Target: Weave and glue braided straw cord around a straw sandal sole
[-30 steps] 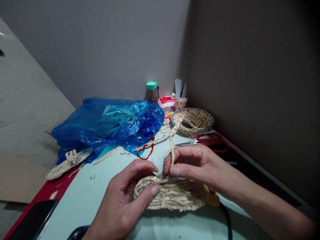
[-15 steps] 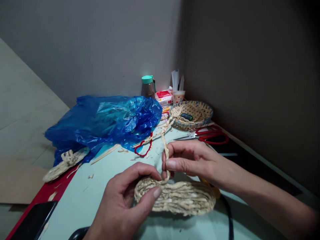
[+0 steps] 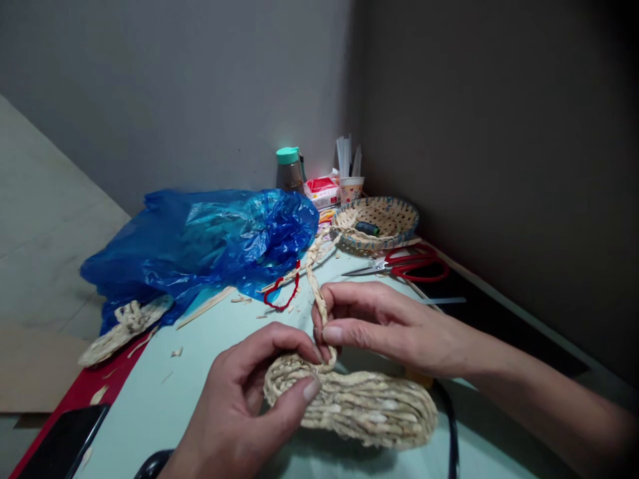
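Observation:
An oval woven straw piece (image 3: 359, 409) lies tilted over the pale green table (image 3: 200, 372), held up in both hands. My left hand (image 3: 239, 406) pinches its left end between thumb and fingers. My right hand (image 3: 384, 326) is closed on a braided straw cord (image 3: 317, 286) where the cord meets the piece's rim. The cord runs back toward a round woven basket (image 3: 379, 223).
A crumpled blue plastic bag (image 3: 210, 239) fills the left middle. Red-handled scissors (image 3: 409, 263) lie in front of the basket. A second woven piece (image 3: 122, 326) rests at the left edge. A green-capped bottle (image 3: 289, 169), a cup (image 3: 351, 189) and a red loop of cord (image 3: 282, 296) are behind.
The woven piece has shifted lower and to the right in view, and its right end has swung outward. Both hands keep their grips; the view has panned slightly.

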{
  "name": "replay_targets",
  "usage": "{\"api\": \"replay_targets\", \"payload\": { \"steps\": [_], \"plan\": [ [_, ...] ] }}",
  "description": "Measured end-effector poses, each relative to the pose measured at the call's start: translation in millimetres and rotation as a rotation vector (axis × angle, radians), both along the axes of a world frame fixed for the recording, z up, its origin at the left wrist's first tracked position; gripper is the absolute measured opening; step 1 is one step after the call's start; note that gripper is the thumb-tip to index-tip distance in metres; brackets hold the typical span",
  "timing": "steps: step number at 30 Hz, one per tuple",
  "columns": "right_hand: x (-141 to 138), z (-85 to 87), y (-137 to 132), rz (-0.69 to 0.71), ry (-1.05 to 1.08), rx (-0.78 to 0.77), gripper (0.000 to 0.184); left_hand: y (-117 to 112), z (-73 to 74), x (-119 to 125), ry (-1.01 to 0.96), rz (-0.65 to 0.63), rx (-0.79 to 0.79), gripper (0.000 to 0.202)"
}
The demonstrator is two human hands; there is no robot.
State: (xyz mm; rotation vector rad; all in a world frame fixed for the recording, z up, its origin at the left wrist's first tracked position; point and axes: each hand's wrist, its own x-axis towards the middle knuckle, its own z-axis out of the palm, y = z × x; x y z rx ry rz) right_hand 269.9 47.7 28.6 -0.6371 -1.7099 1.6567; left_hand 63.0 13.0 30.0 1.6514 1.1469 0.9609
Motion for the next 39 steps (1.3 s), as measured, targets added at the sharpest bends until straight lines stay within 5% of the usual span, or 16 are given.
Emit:
{"api": "replay_targets", "payload": {
  "steps": [10, 19, 27, 34, 39],
  "plan": [
    [7, 3.9, 4, -0.021, -0.165, 0.359, 0.019, 1, 0.3, 3, -0.025, 0.005, -0.071, 0.016],
    [-2, -6.7, 5, -0.072, 0.014, 0.01, 0.023, 9, -6.6, -1, -0.002, 0.014, 0.009, 0.012],
    [-3, 0.1, 8, -0.155, -0.063, 0.124, 0.03, 7, -11.9, -3, -0.032, -0.06, 0.085, 0.014],
    [20, 6.5, -6, -0.445, -0.469, 0.318, 0.039, 5, -11.7, 0, -0.165, 0.059, 0.37, 0.016],
    [43, -16.3, -54, -0.668, -0.959, 0.36, 0.038, 1, -7.8, -12, -0.184, 0.214, 0.517, 0.021]
  ]
}}
